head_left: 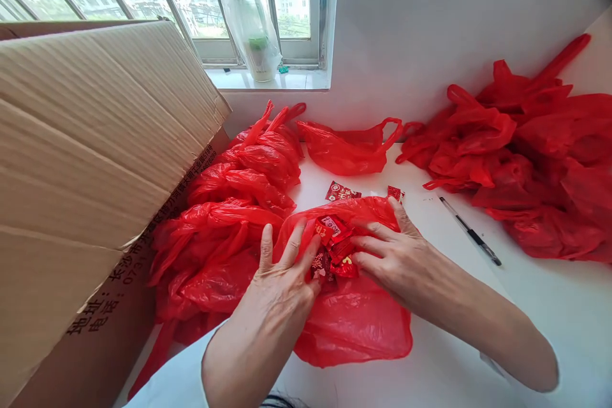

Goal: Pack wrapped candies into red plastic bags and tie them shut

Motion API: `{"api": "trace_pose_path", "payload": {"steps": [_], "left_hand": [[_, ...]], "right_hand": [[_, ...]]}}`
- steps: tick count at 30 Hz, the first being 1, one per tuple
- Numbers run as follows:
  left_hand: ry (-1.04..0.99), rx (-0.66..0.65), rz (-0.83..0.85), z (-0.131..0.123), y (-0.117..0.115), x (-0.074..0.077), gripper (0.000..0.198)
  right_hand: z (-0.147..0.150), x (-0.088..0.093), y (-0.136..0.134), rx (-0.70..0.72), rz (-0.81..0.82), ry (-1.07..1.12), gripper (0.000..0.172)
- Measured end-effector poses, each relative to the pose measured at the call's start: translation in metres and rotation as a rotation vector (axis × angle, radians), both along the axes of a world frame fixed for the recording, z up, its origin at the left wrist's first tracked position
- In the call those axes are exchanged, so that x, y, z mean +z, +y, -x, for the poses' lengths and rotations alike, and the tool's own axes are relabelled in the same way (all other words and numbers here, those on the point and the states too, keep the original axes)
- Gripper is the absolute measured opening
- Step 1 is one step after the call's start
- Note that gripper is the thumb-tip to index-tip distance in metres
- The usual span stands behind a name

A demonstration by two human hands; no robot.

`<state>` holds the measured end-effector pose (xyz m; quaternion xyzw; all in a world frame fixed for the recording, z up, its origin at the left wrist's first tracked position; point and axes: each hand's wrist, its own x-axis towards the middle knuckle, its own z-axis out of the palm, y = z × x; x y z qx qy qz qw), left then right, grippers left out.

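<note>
Left hand (pixel 282 277): palm down on a flat red bag (pixel 356 325) on the white counter (pixel 549 306). Its fingers (pixel 294 243) are straight and spread, closed on nothing. The fingertips and thumb touch the left edge of a small cluster of red packets (pixel 333 245).

Right hand (pixel 394 254): also palm down on the bag, facing the left hand. Its fingers (pixel 370 245) are extended and slightly apart, gripping nothing. Their tips touch the right side of the packets.

Packets: they lie on the upper part of the bag, between the two hands and hemmed in from both sides. The wrappers are red with white print, too small to read. Whether they sit on the bag or inside its mouth cannot be told.

Surroundings:
- Two stray packets (pixel 342 192) lie on the counter just beyond the bag, one nearer the right hand's fingertips.
- A row of knotted bags (pixel 229 217) lies just beside the left hand, against a large cardboard box (pixel 86 159) with an open flap and printed characters on its side.
- One loose bag (pixel 349 148) lies near the wall, behind the stray packets.
- A heap of red bags (pixel 526 153) sits at the right, well apart from the hands.
- A black pen (pixel 471 233) lies on the counter between the right hand and the heap.
- A jar (pixel 253 32) wrapped in clear plastic stands on the window sill (pixel 296 80).
</note>
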<state>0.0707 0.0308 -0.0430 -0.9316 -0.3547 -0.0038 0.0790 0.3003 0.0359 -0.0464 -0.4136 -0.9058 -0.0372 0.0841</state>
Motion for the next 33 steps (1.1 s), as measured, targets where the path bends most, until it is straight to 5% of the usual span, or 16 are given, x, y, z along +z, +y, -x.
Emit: {"api": "trace_pose_path", "payload": {"steps": [7, 12, 15, 20, 25, 33], "left_hand": [[0.277, 0.21, 0.165, -0.009, 0.019, 0.015, 0.033], [0.161, 0.221, -0.041, -0.015, 0.025, 0.008, 0.027], [0.042, 0.189, -0.023, -0.022, 0.027, 0.002, 0.016], [-0.061, -0.016, 0.131, -0.024, 0.033, -0.014, 0.055], [0.011, 0.114, 0.158, -0.018, 0.038, -0.021, 0.062], [0.081, 0.169, 0.117, -0.018, 0.036, -0.012, 0.053]], "right_hand": [[-0.013, -0.012, 0.014, -0.126, 0.041, -0.015, 0.02], [-0.024, -0.003, 0.012, -0.126, 0.042, -0.083, 0.023], [-0.022, -0.001, 0.012, -0.161, 0.038, -0.077, 0.024], [-0.011, -0.019, 0.023, -0.165, -0.039, -0.041, 0.04], [-0.008, -0.039, 0.036, -0.165, -0.049, -0.039, 0.037], [-0.007, -0.031, 0.033, -0.195, -0.019, -0.067, 0.034]]}}
